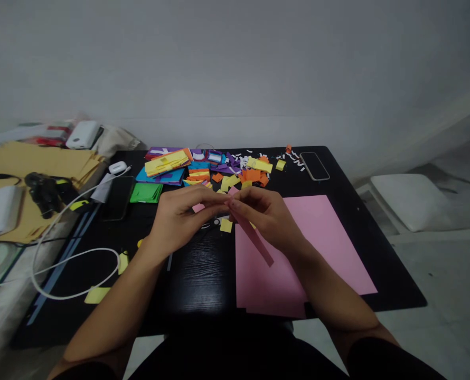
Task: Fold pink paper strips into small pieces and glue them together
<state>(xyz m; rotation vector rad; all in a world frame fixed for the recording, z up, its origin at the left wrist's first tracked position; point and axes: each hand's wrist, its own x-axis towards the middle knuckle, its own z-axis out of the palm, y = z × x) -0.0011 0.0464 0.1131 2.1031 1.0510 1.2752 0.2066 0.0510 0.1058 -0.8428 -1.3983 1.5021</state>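
Note:
My left hand (183, 214) and my right hand (269, 214) meet above the middle of the black table (203, 279), fingers pinched together on a narrow pink paper strip (254, 237). The strip runs from the fingertips down and to the right, hanging over a large pink paper sheet (330, 248) that lies flat under my right forearm. A small yellow paper square (226, 225) rests on the table just below the fingertips.
A heap of coloured paper scraps (215, 169) lies at the table's far edge, with green paper (146, 192) left of it. Two phones (315, 165) (118, 198) lie face up. A white cable (76, 264) loops at left. Beyond the left edge, brown envelopes (40, 161).

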